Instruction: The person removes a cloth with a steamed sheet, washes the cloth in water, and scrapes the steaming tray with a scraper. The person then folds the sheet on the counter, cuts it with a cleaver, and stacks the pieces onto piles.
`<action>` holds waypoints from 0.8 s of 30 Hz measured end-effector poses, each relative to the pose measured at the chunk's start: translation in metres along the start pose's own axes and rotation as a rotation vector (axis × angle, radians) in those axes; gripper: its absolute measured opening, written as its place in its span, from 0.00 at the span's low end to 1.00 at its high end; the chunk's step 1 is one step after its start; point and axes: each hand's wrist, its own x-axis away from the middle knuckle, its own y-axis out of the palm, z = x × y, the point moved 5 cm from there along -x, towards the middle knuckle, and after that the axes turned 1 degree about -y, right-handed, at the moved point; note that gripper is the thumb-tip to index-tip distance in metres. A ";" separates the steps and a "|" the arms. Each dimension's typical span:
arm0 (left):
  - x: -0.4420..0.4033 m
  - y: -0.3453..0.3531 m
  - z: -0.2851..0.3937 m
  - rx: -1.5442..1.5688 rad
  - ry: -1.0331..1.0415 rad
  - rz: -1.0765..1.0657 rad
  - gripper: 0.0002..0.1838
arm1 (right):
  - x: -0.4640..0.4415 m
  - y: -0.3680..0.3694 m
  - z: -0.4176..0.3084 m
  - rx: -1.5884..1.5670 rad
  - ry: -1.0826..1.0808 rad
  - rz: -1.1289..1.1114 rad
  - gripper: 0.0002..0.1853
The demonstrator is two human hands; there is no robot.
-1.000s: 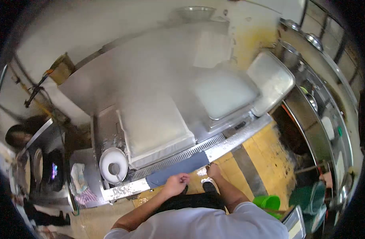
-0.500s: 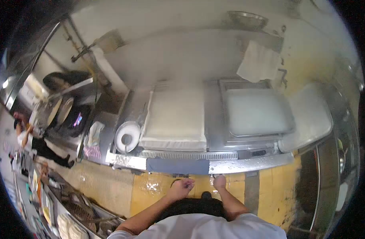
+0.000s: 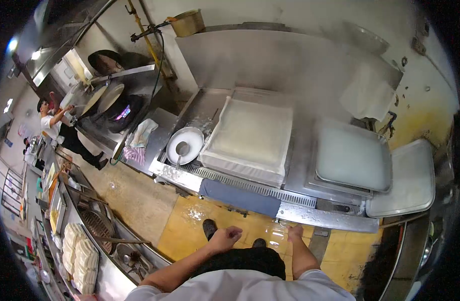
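Note:
My left hand [image 3: 225,240] is held over the floor in front of my body, its fingers loosely bent and apart, with nothing visible in them. My right hand [image 3: 295,233] is closed just below the front edge of the steel counter [image 3: 320,214], near a small metal fitting [image 3: 282,221]; whether it grips anything is hidden. On the counter beyond, a white cloth [image 3: 257,128] covers a wide square frame. To its left a white bowl [image 3: 195,142] holds a ladle [image 3: 181,149]. A rectangular tray [image 3: 352,155] with a pale, steamy surface stands at the right.
Another pale tray [image 3: 405,178] leans at the far right. A blue-grey cloth [image 3: 240,196] hangs over the counter's front edge. At the left, a person [image 3: 64,130] stands by the woks [image 3: 112,99]. Stacked white pieces [image 3: 79,258] lie on the lower-left bench. The yellow floor [image 3: 185,226] looks wet.
The view has turned and the scene sits tilted, with more of the left side showing. Less steam hides the cloth-covered frame. In the picture, my left hand is slightly left and my right hand further right.

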 end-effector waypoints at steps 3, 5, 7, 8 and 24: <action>0.004 -0.022 0.001 0.108 0.020 0.022 0.18 | 0.071 -0.052 -0.073 0.180 0.118 0.102 0.23; 0.002 -0.034 -0.016 0.165 0.041 0.043 0.18 | 0.117 -0.061 -0.142 0.170 0.004 0.081 0.22; -0.001 -0.049 -0.038 0.252 -0.031 0.039 0.18 | 0.150 -0.040 -0.209 -0.114 -0.176 -0.084 0.10; -0.002 -0.058 -0.054 0.226 -0.038 0.073 0.18 | 0.153 -0.006 -0.231 -0.159 -0.353 -0.143 0.11; -0.015 -0.240 -0.319 0.295 -0.356 0.226 0.15 | 0.168 0.292 -0.548 -0.299 0.092 -0.451 0.13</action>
